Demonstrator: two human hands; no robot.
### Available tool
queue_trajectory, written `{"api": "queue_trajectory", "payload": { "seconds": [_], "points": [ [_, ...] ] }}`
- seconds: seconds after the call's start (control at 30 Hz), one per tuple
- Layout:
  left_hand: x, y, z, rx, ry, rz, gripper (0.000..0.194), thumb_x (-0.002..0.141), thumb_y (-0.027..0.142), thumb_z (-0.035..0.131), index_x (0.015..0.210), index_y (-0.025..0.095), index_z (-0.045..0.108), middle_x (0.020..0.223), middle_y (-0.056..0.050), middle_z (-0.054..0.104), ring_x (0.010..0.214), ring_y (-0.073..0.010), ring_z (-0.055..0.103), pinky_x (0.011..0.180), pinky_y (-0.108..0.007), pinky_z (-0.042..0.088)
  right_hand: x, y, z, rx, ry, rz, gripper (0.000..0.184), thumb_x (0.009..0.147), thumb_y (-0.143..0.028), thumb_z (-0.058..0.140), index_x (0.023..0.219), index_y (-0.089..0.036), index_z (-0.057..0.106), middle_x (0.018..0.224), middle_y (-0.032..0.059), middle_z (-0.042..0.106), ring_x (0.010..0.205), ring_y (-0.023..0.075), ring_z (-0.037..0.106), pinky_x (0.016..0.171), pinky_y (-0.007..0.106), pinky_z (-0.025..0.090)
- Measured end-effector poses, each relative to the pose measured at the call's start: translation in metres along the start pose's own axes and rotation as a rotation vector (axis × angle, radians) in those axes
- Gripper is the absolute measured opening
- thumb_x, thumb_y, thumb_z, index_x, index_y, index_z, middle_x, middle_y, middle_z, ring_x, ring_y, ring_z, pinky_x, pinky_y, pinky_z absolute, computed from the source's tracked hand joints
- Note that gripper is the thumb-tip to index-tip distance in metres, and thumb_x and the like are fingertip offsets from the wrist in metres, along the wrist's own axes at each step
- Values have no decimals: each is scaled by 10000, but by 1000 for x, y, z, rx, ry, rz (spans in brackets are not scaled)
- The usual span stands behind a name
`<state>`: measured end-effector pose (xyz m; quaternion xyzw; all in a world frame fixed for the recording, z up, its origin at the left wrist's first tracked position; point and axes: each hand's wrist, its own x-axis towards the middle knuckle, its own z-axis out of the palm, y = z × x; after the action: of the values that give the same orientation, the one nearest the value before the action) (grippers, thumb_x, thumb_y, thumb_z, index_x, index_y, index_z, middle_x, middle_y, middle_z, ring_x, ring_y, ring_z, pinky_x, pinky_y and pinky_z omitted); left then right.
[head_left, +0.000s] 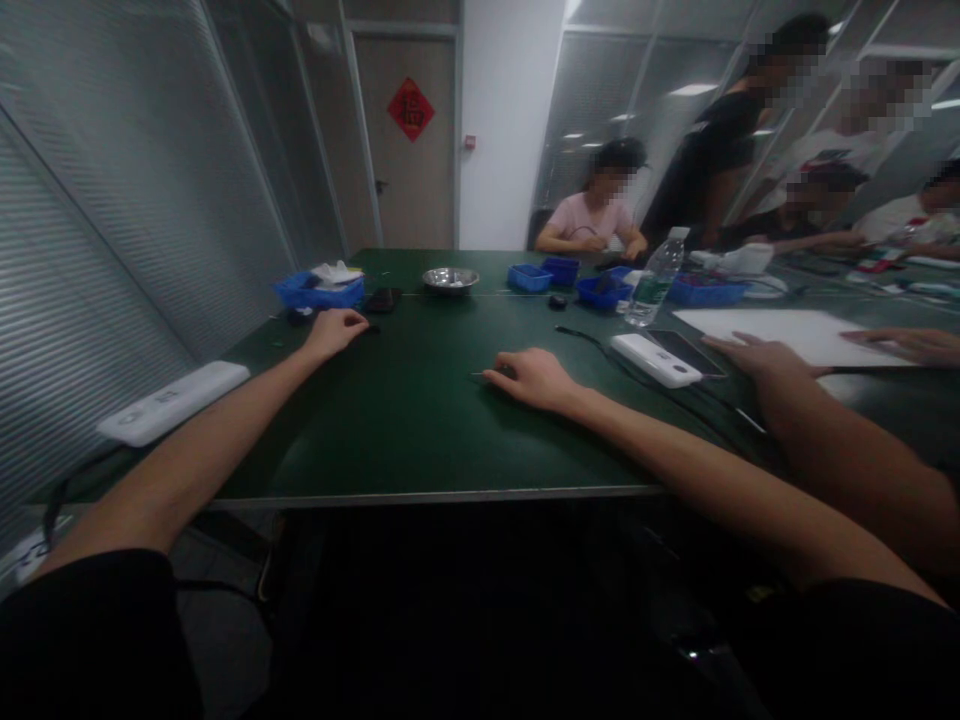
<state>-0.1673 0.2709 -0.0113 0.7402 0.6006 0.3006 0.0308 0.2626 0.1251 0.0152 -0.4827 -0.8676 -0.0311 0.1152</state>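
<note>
My left hand reaches over the green table with its fingers pinched together. A small dark piece shows at its fingertips; its kind is too small to make out. Just beyond it lies a black phone-like object, near a blue basket with white tissue on top. My right hand rests on the table, its fingers curled and closed. A thin, pale pointed thing sticks out from them to the left; the rest is hidden by the fingers. A shiny metal bowl stands beyond both hands.
White power strips lie at left and right, with a black cable. Blue trays and a water bottle stand at the far right. A neighbour's hands rest by a white sheet. Other people sit beyond.
</note>
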Motion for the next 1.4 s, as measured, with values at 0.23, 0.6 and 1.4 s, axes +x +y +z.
{"api": "queue_trajectory", "payload": {
  "seconds": [0.23, 0.6, 1.4],
  "points": [
    [-4, 8, -2, -64, -36, -34, 297, 837, 401, 729, 1035, 198, 816, 1071, -103, 785, 1013, -290, 709, 951, -393, 517, 0, 0, -1, 14, 0, -1, 514, 1030, -624, 425, 1095, -215, 729, 796, 63, 711, 702, 189, 609, 632, 288, 337],
    [-29, 92, 19, -334, -245, 333, 357, 867, 456, 725, 1099, 190, 775, 1095, -82, 752, 1003, -239, 685, 909, -383, 522, 0, 1, 1, 57, 29, -3, 484, 1043, -597, 422, 1082, -212, 714, 854, 69, 726, 722, 188, 616, 638, 281, 327],
    [-71, 159, 29, -562, -586, 520, 378, 891, 474, 722, 1099, 158, 729, 926, -53, 670, 824, -166, 598, 739, -290, 468, -8, -4, 8, 126, 64, -220, 389, 1054, -523, 462, 1102, -197, 668, 720, 22, 637, 601, 139, 511, 609, 268, 259]
  ]
}}
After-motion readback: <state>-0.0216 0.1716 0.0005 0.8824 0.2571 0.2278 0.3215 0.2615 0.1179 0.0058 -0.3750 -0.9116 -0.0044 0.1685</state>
